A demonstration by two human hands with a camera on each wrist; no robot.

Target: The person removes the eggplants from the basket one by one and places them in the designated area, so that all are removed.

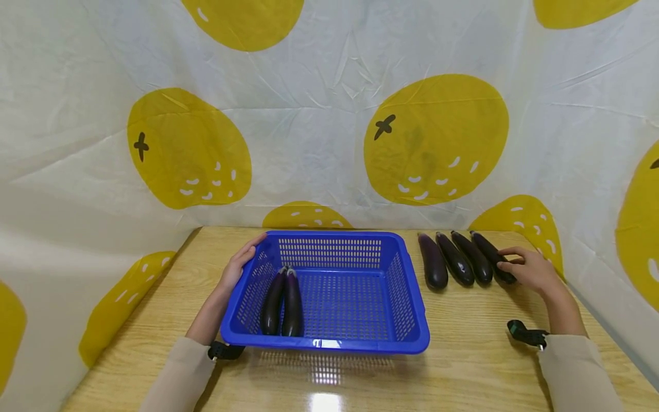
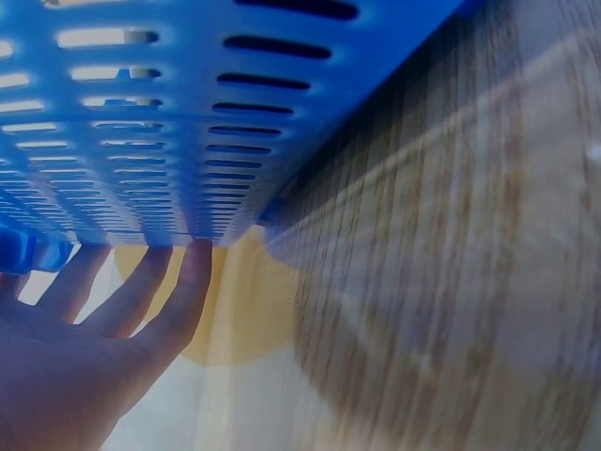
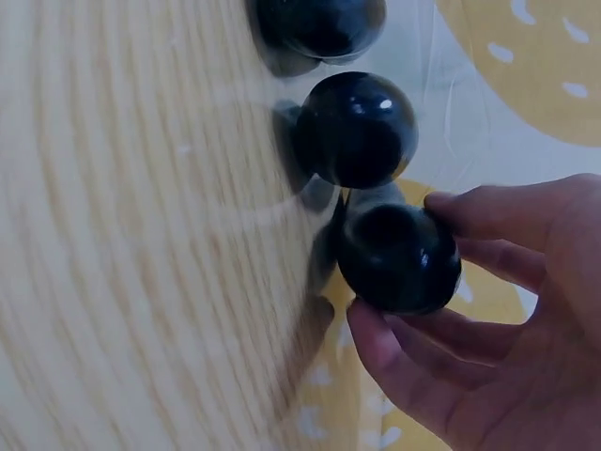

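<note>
R hand grips far-R eggplant, beside 3 others on wood surface, R of blue plastic basket. L hand, fingers ext., touches basket's L side. 2 eggplants inside, L half.

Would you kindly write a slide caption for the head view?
Left hand touching a basket holding two eggplants; right hand gripping the rightmost of four beside it.

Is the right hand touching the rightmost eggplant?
Touching. The right wrist view shows the right hand with fingertips against opposite sides of the rightmost eggplant.
</note>
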